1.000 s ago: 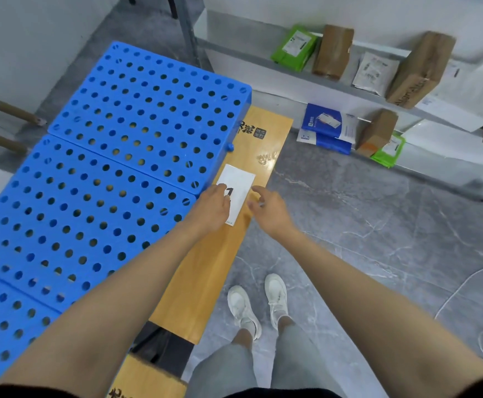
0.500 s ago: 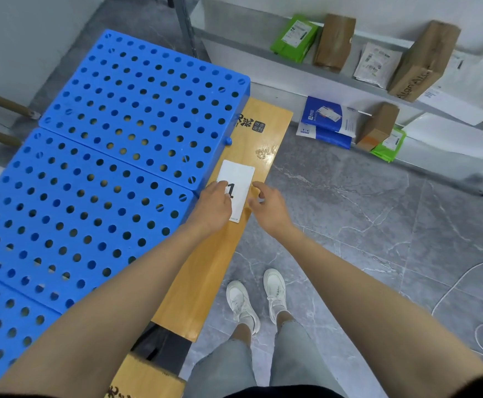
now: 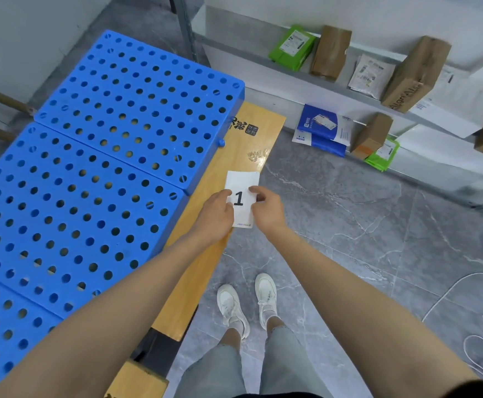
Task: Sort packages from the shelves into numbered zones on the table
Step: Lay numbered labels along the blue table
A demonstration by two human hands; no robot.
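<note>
Wooden table [image 3: 246, 145] right edge: left hand [image 3: 215, 218], right hand [image 3: 267, 212] pinch card [image 3: 241, 182] overhanging floor [image 3: 349, 225].

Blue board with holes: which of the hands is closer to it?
Left. The left hand grips the numbered card on the side next to the blue board; the right hand grips the card's far side.

Grey marbled floor [image 3: 363, 239]. White shoes [image 3: 230, 304] side by side on it, under grey trouser legs [image 3: 214, 374]. White cable [image 3: 470, 274] lying in loose loops at far right. Two brown tubes [image 3: 7, 101] at left edge, near a pale wall [image 3: 19, 38].
</note>
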